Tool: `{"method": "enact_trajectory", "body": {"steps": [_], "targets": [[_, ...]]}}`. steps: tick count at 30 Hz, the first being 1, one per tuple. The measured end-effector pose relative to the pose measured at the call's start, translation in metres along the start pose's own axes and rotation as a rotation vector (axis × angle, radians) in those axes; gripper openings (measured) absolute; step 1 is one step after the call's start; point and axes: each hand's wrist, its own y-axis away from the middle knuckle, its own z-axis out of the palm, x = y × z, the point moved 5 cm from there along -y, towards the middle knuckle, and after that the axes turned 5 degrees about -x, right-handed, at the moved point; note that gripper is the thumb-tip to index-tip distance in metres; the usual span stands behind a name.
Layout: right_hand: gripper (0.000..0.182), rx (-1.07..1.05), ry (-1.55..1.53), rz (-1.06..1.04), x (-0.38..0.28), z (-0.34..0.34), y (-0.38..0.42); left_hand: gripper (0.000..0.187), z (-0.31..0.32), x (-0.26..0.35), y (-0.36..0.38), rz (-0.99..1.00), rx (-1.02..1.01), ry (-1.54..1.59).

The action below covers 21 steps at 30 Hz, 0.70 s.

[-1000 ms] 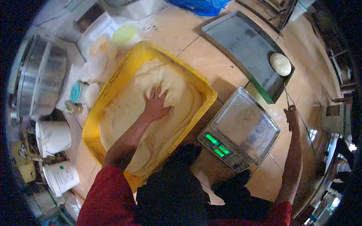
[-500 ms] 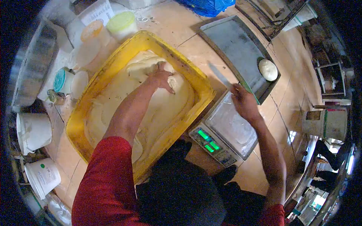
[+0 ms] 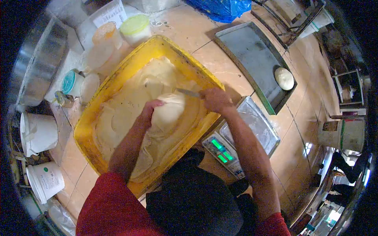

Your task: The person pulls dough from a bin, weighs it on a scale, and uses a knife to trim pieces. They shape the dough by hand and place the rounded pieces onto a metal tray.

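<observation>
A yellow tub point(image 3: 88, 131) holds a broad mass of pale dough point(image 3: 122, 106). Over it, my left hand point(image 3: 148, 113) grips a bulging lump of dough point(image 3: 169, 110), fingers wrapped round its left side. My right hand point(image 3: 215, 100), at the tub's right rim, is closed round the handle of a knife point(image 3: 188, 93). The blade points left, its tip at the upper edge of the lump. Below my right forearm stands a digital scale point(image 3: 252, 126) with a lit green display and a bare metal plate, partly hidden by the arm.
A dark metal tray point(image 3: 252, 59) lies at upper right with one round dough ball point(image 3: 284, 78) at its near end. Lidded tubs point(image 3: 135, 29) and white buckets point(image 3: 38, 133) line the left side. A blue plastic bag point(image 3: 224, 8) is at the top, near a metal frame point(image 3: 293, 23).
My left hand has pulled a lump of dough up and toward me. My right hand has brought the knife from beside the tray over the tub to the lump.
</observation>
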Motion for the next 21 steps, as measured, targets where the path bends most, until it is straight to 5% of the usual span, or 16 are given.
{"method": "enact_trajectory", "body": {"steps": [1, 3, 5, 8, 13, 18, 21], "targets": [[0.029, 0.078, -0.054, -0.041, -0.011, 0.022, -0.016, 0.041, 0.007, -0.009, 0.01, -0.004, 0.002, -0.006], [0.03, 0.157, -0.116, -0.081, -0.044, 0.032, -0.033, 0.047, 0.014, 0.0, 0.034, 0.362, 0.236, 0.057], [0.032, -0.079, -0.227, 0.051, -0.067, 0.036, -0.036, 0.048, 0.044, 0.025, 0.059, 0.437, 0.264, 0.161], [0.032, -0.022, -0.237, -0.081, -0.057, 0.002, 0.002, 0.048, 0.059, 0.062, 0.101, 0.638, 0.32, 0.254], [0.03, 0.005, -0.371, -0.093, -0.098, 0.031, -0.017, 0.047, 0.097, 0.122, 0.138, 0.804, 0.151, 0.195], [0.029, -0.062, -0.641, -0.189, -0.12, 0.03, 0.005, 0.044, 0.099, 0.22, 0.243, 1.392, 0.628, -0.404], [0.032, -0.037, -0.773, -0.279, -0.135, 0.021, 0.01, 0.045, 0.138, 0.249, 0.29, 1.636, 0.722, -0.625]]}}
